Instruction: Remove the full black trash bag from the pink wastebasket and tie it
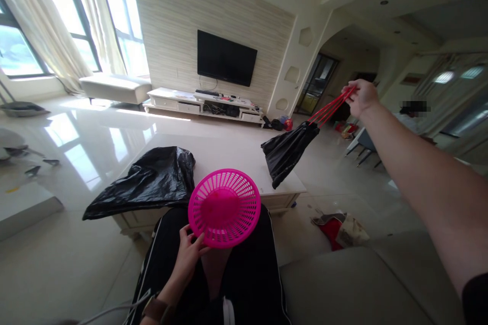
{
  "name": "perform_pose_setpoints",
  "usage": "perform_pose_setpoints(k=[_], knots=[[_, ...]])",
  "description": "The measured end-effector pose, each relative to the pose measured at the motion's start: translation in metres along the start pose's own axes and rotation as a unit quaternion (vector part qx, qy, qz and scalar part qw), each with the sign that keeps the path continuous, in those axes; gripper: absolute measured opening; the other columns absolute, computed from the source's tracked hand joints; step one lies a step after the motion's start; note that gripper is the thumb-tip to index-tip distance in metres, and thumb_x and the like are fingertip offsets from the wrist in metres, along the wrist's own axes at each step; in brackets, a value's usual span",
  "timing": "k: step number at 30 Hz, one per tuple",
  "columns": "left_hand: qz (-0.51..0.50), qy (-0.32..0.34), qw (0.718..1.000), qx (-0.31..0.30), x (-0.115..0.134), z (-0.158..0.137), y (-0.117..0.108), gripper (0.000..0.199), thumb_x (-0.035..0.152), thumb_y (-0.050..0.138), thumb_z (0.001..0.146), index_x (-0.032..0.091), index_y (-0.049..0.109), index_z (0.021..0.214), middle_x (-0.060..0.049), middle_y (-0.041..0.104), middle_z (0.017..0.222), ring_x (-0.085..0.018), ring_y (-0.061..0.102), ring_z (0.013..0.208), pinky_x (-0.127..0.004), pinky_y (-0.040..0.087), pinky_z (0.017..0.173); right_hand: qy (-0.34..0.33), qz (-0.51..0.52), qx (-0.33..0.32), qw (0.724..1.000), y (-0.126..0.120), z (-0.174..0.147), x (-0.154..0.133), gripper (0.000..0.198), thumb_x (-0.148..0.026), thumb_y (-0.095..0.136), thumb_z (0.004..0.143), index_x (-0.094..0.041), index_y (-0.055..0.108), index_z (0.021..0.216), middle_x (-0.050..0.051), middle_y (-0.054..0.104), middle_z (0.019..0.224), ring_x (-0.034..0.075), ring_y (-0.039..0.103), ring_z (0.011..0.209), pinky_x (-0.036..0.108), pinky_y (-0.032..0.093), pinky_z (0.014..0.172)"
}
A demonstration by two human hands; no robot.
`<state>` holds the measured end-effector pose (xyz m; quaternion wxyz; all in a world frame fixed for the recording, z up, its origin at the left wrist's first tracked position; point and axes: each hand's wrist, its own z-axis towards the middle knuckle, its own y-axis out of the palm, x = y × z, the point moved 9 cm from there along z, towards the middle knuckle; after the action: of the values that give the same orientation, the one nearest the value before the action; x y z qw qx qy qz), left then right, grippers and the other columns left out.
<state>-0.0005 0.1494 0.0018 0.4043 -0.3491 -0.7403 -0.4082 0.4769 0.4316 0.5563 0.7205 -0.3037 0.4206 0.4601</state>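
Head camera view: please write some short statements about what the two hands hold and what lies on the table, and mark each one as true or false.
1. The left hand holds a pink basket by its rim. True.
2. The right hand holds a black bag by red drawstrings. True.
3. The held bag rests flat on the table. False: it hangs in the air above the table's edge.
4. A second black bag lies on the table. True.
5. The basket is full of fruit. False: nothing shows in it.
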Motion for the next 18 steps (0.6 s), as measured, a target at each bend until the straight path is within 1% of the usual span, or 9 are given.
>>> perform_pose_setpoints(k=[3,6,9,11,13,15,17,18], knots=[[-0.001,-0.001,1.000,0.003,-0.001,0.000,-0.001,0.060,0.030,0.079,0.080,0.030,0.038,0.123,-0.003,0.061,0.110,-0.019,0.075,0.071,-0.039,0.067,0.069,0.037,-0.005,-0.008,0.999,-0.004,0.003,0.025,0.024,-0.020,0.041,0.105,-0.001,0.054,0.102,0.032,0.044,0.155,0.001,0.062,0.100,0.019,0.044,0.089],[-0.002,-0.002,1.000,0.004,-0.001,-0.001,-0.002,0.057,0.029,0.078,0.081,0.030,0.039,0.122,-0.003,0.061,0.109,-0.019,0.074,0.071,-0.040,0.067,0.069,0.071,-0.016,-0.020,0.997,-0.013,0.001,0.048,0.032,-0.022,0.039,0.106,0.004,0.055,0.114,0.030,0.047,0.153,0.003,0.061,0.099,0.022,0.045,0.091],[-0.002,-0.002,1.000,0.003,-0.001,-0.001,-0.002,0.055,0.028,0.076,0.082,0.030,0.039,0.122,-0.003,0.060,0.110,-0.019,0.075,0.071,-0.041,0.067,0.069,0.083,-0.031,-0.021,0.996,-0.030,-0.003,0.064,0.037,-0.023,0.039,0.107,0.004,0.053,0.128,0.029,0.046,0.153,0.002,0.059,0.096,0.021,0.046,0.090],[-0.001,-0.001,1.000,0.003,0.000,0.000,-0.002,0.054,0.027,0.076,0.083,0.030,0.039,0.122,-0.003,0.060,0.111,-0.020,0.075,0.073,-0.041,0.067,0.069,0.086,-0.049,-0.014,0.995,-0.046,-0.006,0.071,0.037,-0.020,0.038,0.107,0.003,0.051,0.132,0.030,0.045,0.153,0.002,0.059,0.092,0.019,0.046,0.086],[0.000,-0.001,1.000,0.005,-0.001,0.001,-0.002,0.054,0.026,0.076,0.083,0.031,0.039,0.123,-0.003,0.059,0.111,-0.019,0.074,0.073,-0.038,0.067,0.067,0.098,-0.075,-0.004,0.992,-0.064,-0.009,0.080,0.033,-0.018,0.035,0.108,0.002,0.051,0.130,0.031,0.048,0.149,0.002,0.058,0.087,0.018,0.047,0.083],[-0.001,-0.002,1.000,0.004,-0.001,0.003,-0.002,0.053,0.025,0.075,0.085,0.031,0.039,0.123,-0.003,0.059,0.110,-0.018,0.074,0.072,-0.037,0.066,0.067,0.119,-0.112,0.003,0.987,-0.082,-0.013,0.092,0.028,-0.015,0.033,0.108,-0.001,0.054,0.120,0.030,0.057,0.137,0.002,0.058,0.079,0.018,0.048,0.081],[-0.003,-0.003,1.000,0.004,0.000,0.005,-0.001,0.051,0.023,0.073,0.086,0.031,0.038,0.123,-0.003,0.060,0.110,-0.017,0.074,0.072,-0.036,0.066,0.067,0.149,-0.161,-0.006,0.976,-0.098,-0.021,0.109,0.021,-0.013,0.038,0.107,-0.006,0.058,0.107,0.022,0.067,0.114,0.004,0.058,0.073,0.021,0.049,0.079],[-0.004,-0.004,1.000,0.003,0.000,0.005,-0.001,0.051,0.023,0.072,0.087,0.031,0.038,0.123,-0.003,0.060,0.110,-0.017,0.074,0.073,-0.036,0.066,0.068,0.167,-0.192,-0.018,0.967,-0.106,-0.027,0.120,0.017,-0.012,0.043,0.106,-0.008,0.059,0.100,0.017,0.069,0.100,0.006,0.058,0.070,0.023,0.049,0.078]])
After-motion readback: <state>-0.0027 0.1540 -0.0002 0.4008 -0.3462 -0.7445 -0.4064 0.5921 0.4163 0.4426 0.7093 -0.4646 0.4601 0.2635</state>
